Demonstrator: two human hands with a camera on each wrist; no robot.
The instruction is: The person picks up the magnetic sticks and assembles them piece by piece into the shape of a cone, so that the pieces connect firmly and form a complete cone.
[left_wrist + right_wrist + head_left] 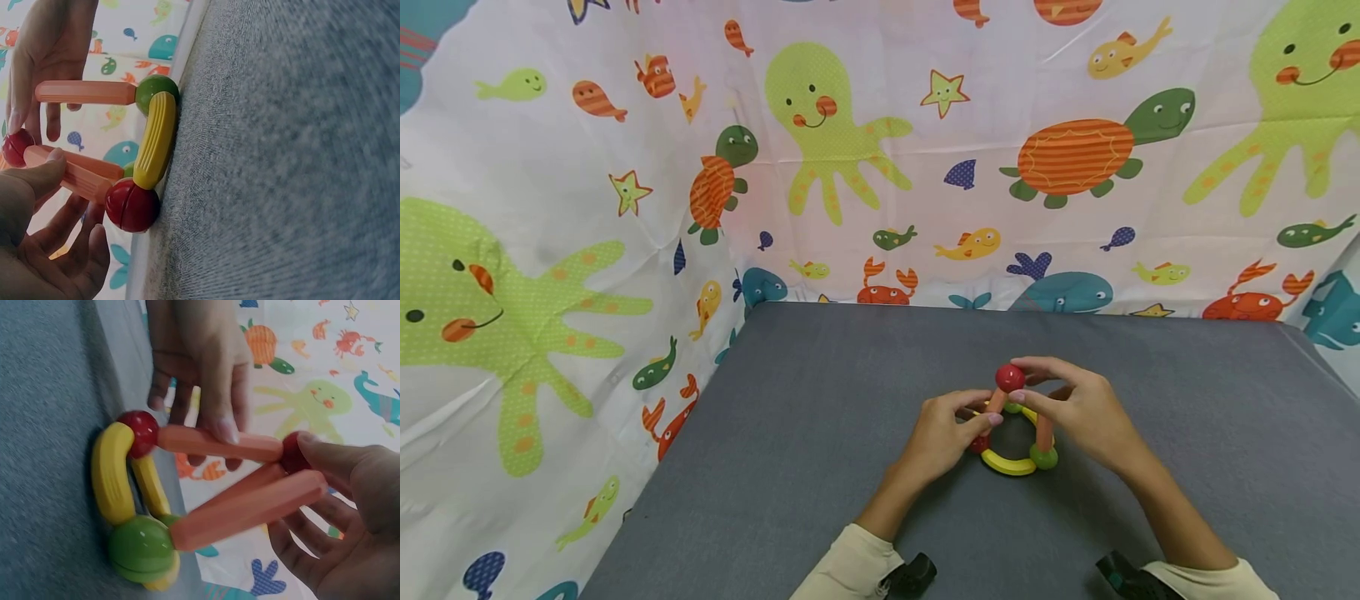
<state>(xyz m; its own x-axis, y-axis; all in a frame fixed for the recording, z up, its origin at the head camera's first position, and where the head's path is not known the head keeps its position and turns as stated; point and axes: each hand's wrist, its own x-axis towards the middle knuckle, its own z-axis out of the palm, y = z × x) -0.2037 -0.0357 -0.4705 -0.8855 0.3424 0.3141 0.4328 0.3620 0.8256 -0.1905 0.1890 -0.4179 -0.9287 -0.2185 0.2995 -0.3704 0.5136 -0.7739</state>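
Note:
A toy frame of magnetic-looking sticks and balls stands on the grey table. Its base is a ring of yellow curved sticks (pixel 1009 463) joined by balls, among them a green ball (pixel 142 549) and a lower red ball (pixel 132 205). Orange sticks rise from the base balls; one orange stick (pixel 250 509) leans up on the right side. My left hand (pixel 943 433) pinches another orange stick (pixel 84 181), above the lower red ball. With thumb and fingers, my right hand (pixel 1082 412) grips the upper red ball (pixel 1010 377) at that stick's top end.
The grey tabletop (pixel 790 467) spreads around the toy. Behind it and along the left hangs a white cloth (pixel 865 150) printed with sea animals. Dark wrist devices (pixel 912 575) sit near both sleeves.

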